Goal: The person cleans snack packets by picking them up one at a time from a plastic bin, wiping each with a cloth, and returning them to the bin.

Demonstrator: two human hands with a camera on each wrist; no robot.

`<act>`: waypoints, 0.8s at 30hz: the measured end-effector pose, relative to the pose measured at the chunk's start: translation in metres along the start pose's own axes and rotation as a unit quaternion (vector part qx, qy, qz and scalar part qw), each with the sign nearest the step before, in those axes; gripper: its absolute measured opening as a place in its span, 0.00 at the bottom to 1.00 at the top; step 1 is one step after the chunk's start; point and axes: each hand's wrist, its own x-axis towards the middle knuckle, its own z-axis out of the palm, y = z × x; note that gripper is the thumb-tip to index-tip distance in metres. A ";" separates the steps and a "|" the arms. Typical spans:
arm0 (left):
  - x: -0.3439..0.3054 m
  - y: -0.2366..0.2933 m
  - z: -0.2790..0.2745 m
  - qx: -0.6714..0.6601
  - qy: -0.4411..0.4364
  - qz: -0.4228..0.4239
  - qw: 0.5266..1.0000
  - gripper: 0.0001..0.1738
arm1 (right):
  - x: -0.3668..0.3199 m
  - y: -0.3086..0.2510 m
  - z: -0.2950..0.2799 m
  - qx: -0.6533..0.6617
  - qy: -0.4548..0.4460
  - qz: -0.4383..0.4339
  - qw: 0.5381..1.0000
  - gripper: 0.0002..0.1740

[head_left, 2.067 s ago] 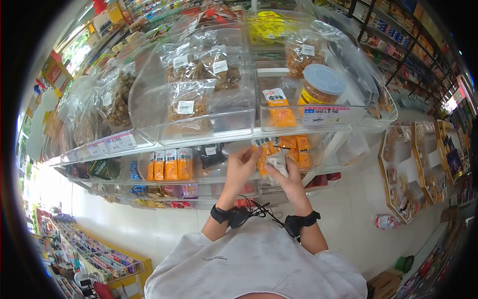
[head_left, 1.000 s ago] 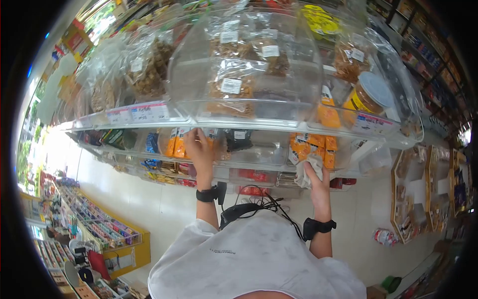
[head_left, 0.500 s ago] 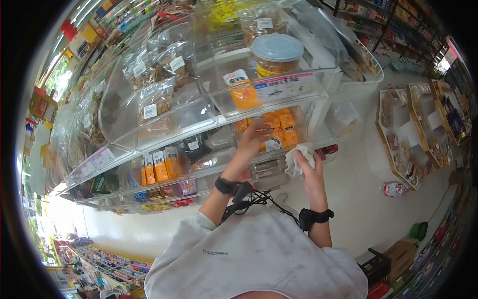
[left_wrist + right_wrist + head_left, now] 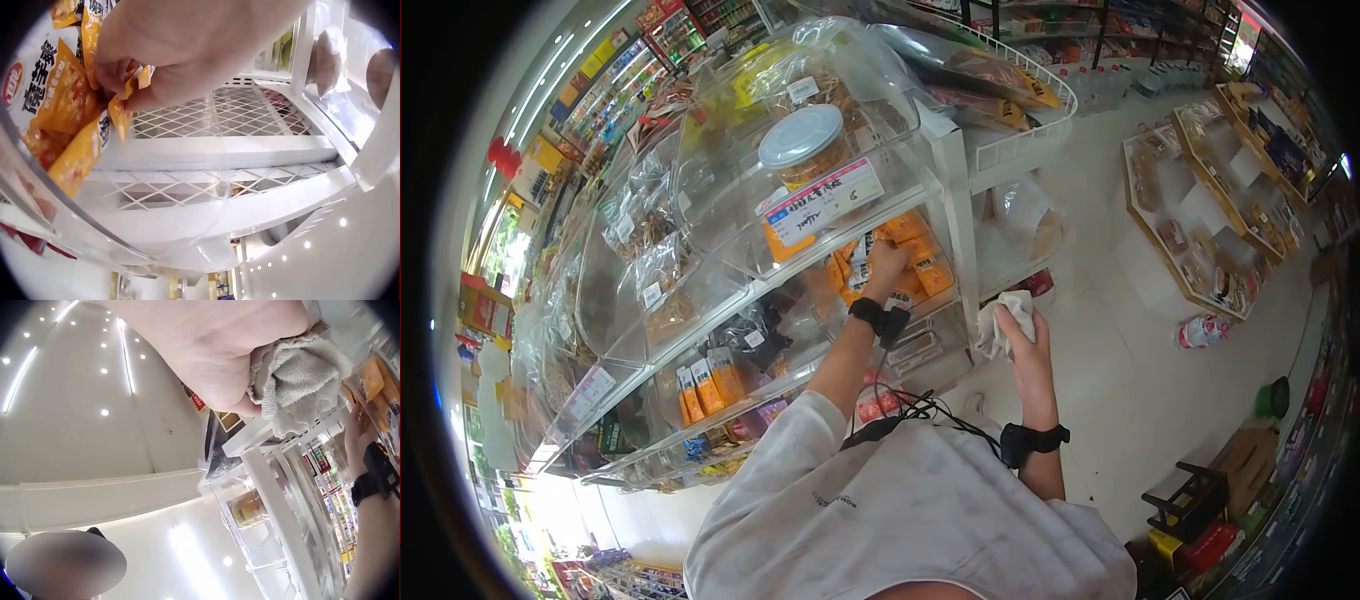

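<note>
My left hand (image 4: 887, 262) reaches into a clear bin on the second shelf, among orange-and-white snack packets (image 4: 925, 275). In the left wrist view, the curled fingers and thumb of that hand (image 4: 181, 44) pinch the edge of an orange snack packet (image 4: 120, 115). More packets (image 4: 62, 87) lie heaped beside it, partly behind the fingers. Off to the right of the shelf corner, my right hand (image 4: 1028, 350) grips a crumpled off-white cloth (image 4: 1008, 318). The cloth (image 4: 300, 381) bunches out past the thumb in the right wrist view.
Above the left hand, the upper shelf holds a blue-lidded tub (image 4: 802, 140) behind a price tag (image 4: 825, 200). A white shelf post (image 4: 955, 215) stands between the hands. Upright orange packets (image 4: 710, 382) fill a bin further left. Low display bins (image 4: 1195, 200) stand across the floor.
The left hand went from the right bin to the left bin of packets, then back into the right bin. The right hand alone now keeps the cloth, further right. The view has turned right.
</note>
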 end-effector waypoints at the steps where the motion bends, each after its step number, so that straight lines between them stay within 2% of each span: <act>1: -0.004 0.015 -0.006 0.007 -0.026 -0.043 0.999 0.13 | 0.001 0.001 -0.002 0.004 0.000 -0.001 1.000 0.21; 3: -0.014 0.048 -0.023 0.018 -0.076 -0.131 0.988 0.15 | 0.001 0.002 -0.003 0.004 -0.005 0.005 1.000 0.23; 6: -0.032 0.077 -0.035 0.172 -0.007 -0.027 0.985 0.15 | 0.004 0.002 -0.003 -0.005 -0.002 0.030 1.000 0.29; 9: -0.032 0.076 -0.063 0.231 -0.046 -0.048 0.971 0.14 | 0.015 0.015 0.000 0.002 0.003 0.050 0.999 0.36; 12: -0.047 0.085 -0.082 0.363 -0.019 0.036 0.931 0.18 | 0.027 0.027 0.007 0.017 -0.029 0.029 0.999 0.41; 15: -0.070 0.104 -0.093 0.362 0.031 0.107 0.926 0.15 | 0.030 0.036 0.023 0.017 -0.050 0.025 0.998 0.43; 19: -0.108 0.151 -0.099 0.107 -0.003 0.084 0.991 0.09 | 0.045 0.056 0.041 -0.010 -0.077 0.027 0.997 0.45; 21: -0.135 0.181 -0.091 -0.038 -0.049 0.043 0.997 0.08 | 0.046 0.061 0.057 -0.010 -0.087 0.022 0.996 0.43; 24: -0.173 0.194 -0.074 0.024 -0.127 0.019 0.991 0.07 | 0.037 0.060 0.087 -0.008 -0.107 0.018 0.994 0.35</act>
